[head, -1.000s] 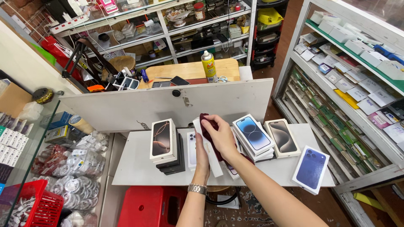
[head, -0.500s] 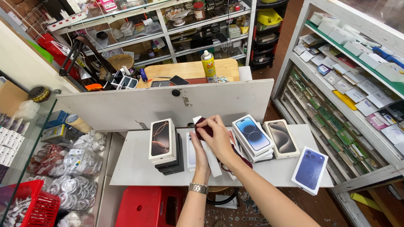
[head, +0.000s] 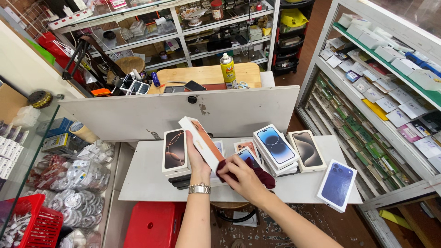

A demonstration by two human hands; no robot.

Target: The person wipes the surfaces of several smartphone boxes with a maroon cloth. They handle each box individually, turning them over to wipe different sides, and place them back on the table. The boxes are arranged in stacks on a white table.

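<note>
A white phone box (head: 202,142) with an orange-toned picture is tilting in the left hand (head: 196,158) above the white table (head: 147,179). Beside it, 1 bronze-pictured box (head: 174,150) is standing — 2 more, blue (head: 274,146) and grey (head: 307,149), are leaning rightward. A blue box (head: 336,184) is overhanging the table's right edge.

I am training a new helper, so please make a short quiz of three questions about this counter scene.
1. True or false: the left hand holds a white box tilted above the table.
2. What does the right hand hold? A) spray can B) dark red cloth C) phone
3. Fill in: the blue box lies at the table's ____ end.

Key: 1 true; 2 B, the cloth; 3 right.
</note>
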